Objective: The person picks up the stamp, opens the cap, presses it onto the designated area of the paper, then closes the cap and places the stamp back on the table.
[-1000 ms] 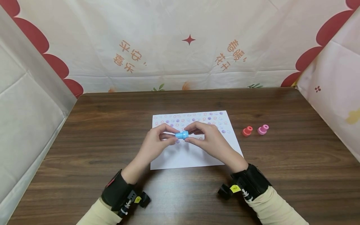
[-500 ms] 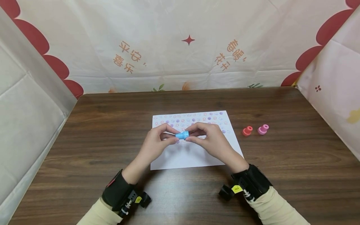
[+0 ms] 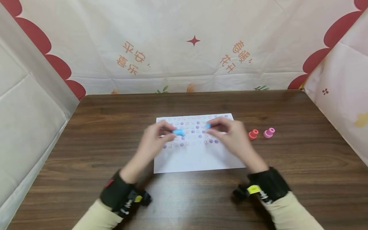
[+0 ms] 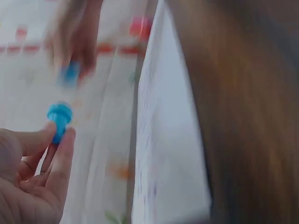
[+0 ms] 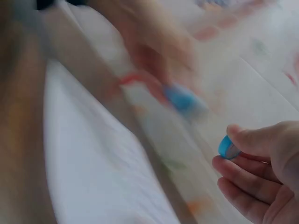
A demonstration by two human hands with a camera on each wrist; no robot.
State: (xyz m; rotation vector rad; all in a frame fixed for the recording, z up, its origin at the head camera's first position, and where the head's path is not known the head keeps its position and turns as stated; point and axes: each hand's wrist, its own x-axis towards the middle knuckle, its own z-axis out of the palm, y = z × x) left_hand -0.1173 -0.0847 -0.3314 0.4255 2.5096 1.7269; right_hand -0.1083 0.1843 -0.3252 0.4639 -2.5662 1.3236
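My left hand [image 3: 152, 139] pinches a small blue stamp [image 3: 179, 132] by its narrow handle, above the left part of the paper. In the left wrist view the stamp [image 4: 60, 116] has its wide end pointing away from the fingers. To the right, my right hand [image 3: 232, 136] holds the small blue cap [image 3: 208, 126] between thumb and fingers. A clear gap separates stamp and cap. The right wrist view gives the cap [image 5: 226, 147] as a short blue ring-shaped piece. Beneath both hands lies a white sheet of paper [image 3: 187, 159] with rows of small red, purple and blue prints.
Just right of the paper stand a red stamp [image 3: 253, 134] and a pink stamp [image 3: 269, 132], side by side. The brown wooden table [image 3: 115, 127] reaches back to a pale printed cloth [image 3: 178, 64], with more cloth at both sides.
The blue stamp, whole in both hands before, has come apart: the cap has moved right with my right hand, the body slightly left and back with my left.
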